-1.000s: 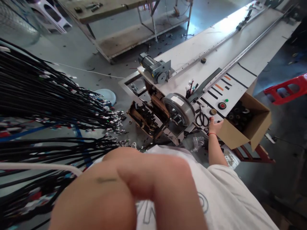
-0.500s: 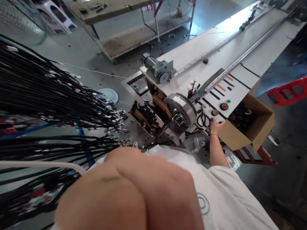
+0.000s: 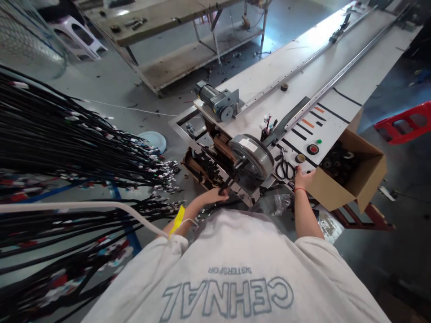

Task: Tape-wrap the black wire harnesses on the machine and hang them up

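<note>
Head view, left hand (image 3: pixel 214 196) gripping lever (image 3: pixel 232 176), right hand (image 3: pixel 302 178) open

The scissors (image 3: pixel 284 169) lie on the long table (image 3: pixel 303 58) between the round drum (image 3: pixel 252 154) and the cardboard box (image 3: pixel 350 179) at its right edge.

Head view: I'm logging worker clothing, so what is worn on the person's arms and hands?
Both arms are bare below short white T-shirt sleeves. The right hand has a thin red string around its wrist. No gloves show on it or on the left hand.
</note>
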Action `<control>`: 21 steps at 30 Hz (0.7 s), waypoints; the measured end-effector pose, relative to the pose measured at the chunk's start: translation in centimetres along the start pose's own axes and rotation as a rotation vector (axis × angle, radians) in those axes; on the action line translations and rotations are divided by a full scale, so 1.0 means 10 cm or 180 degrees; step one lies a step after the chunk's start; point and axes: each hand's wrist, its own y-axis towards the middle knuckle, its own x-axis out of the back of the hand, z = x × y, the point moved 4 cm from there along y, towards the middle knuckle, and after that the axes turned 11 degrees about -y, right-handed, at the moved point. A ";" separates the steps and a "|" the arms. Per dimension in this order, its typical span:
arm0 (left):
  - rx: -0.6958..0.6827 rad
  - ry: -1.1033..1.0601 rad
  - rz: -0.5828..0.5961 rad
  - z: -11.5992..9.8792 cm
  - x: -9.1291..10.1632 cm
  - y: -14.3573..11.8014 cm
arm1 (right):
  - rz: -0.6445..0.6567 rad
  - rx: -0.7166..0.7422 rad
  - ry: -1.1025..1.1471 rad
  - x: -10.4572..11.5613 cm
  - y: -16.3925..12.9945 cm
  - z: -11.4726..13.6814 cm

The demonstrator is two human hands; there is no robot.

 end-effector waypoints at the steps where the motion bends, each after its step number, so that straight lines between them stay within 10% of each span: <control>1: 0.0136 0.0084 -0.0046 0.15 -0.01 -0.08 | 0.0015 -0.0008 0.0009 0.00 0.00 0.00; 5: 0.0128 0.0096 -0.0654 0.39 0.14 -0.46 | 0.0053 -0.0023 0.0032 0.00 0.00 -0.01; 10: 0.0020 0.0051 -0.0945 0.19 0.12 -0.69 | -0.0011 -0.0037 0.0060 0.00 0.01 -0.03; 21: -0.0350 0.0060 -0.1031 -0.27 0.00 -0.37 | 0.0025 -0.0015 0.0045 -0.03 0.04 -0.06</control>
